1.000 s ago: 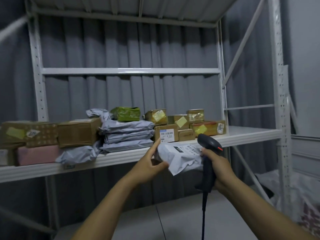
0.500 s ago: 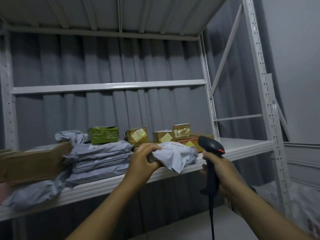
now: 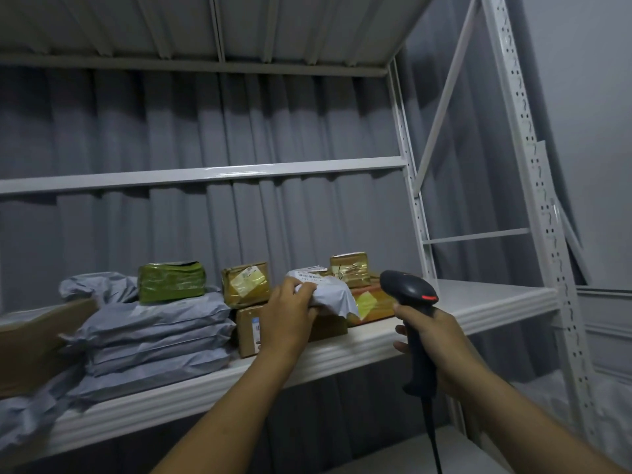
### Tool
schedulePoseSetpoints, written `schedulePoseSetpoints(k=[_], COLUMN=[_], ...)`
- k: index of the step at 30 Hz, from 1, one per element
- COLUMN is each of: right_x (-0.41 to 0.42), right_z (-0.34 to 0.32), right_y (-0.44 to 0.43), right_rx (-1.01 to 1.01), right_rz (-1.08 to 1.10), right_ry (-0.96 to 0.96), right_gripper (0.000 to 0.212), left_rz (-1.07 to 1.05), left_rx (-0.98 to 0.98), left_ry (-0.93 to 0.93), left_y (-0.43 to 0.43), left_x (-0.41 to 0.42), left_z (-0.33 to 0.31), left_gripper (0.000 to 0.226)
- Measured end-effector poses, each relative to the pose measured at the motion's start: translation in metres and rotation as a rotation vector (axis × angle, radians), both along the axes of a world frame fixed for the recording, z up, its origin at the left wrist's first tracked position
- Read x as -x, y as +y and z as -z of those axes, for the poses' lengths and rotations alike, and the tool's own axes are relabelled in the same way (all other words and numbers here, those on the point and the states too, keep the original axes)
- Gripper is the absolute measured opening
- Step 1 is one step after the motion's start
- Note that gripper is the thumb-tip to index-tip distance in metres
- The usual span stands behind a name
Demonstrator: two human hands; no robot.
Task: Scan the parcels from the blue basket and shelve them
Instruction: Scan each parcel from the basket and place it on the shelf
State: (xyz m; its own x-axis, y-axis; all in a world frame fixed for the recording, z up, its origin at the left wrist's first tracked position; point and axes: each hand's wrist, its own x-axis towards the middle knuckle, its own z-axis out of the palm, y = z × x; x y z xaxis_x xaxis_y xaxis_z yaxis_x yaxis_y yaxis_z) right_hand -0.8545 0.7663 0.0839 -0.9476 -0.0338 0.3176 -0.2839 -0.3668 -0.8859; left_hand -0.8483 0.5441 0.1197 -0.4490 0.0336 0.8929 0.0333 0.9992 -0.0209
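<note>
My left hand (image 3: pixel 289 314) grips a white poly-bag parcel (image 3: pixel 333 294) with a printed label, holding it on top of the cardboard boxes on the white shelf (image 3: pixel 478 302). The parcel lies over a brown box (image 3: pixel 249 331) and partly covers a box with a yellow sticker (image 3: pixel 371 302). To its right, my right hand (image 3: pixel 434 340) grips a black barcode scanner (image 3: pixel 408 290) upright in front of the shelf edge, its cable hanging down. The blue basket is out of view.
A stack of grey poly bags (image 3: pixel 154 333) and a green wrapped parcel (image 3: pixel 171 283) fill the shelf's left part, beside taped brown boxes (image 3: pixel 244 283). A cardboard box (image 3: pixel 34 343) sits at far left. The shelf's right end is bare. White uprights (image 3: pixel 540 217) stand at right.
My left hand has carried the white parcel up and forward from in front of the shelf onto the boxes. The scanner hand has risen beside it, and the view has moved closer to the shelf.
</note>
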Motion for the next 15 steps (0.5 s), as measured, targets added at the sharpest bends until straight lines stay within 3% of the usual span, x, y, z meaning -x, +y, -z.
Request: schedulePoseSetpoints(k=[15], right_x=[0.006], right_z=[0.012], right_y=[0.01], right_rx=[-0.108], right_rz=[0.032], right_ry=[0.012], right_gripper=[0.015], left_rz=[-0.233], left_rx=[0.07], left_ry=[-0.209], left_y=[-0.015], left_x=[0.053], left_z=[-0.025], left_gripper=[0.03])
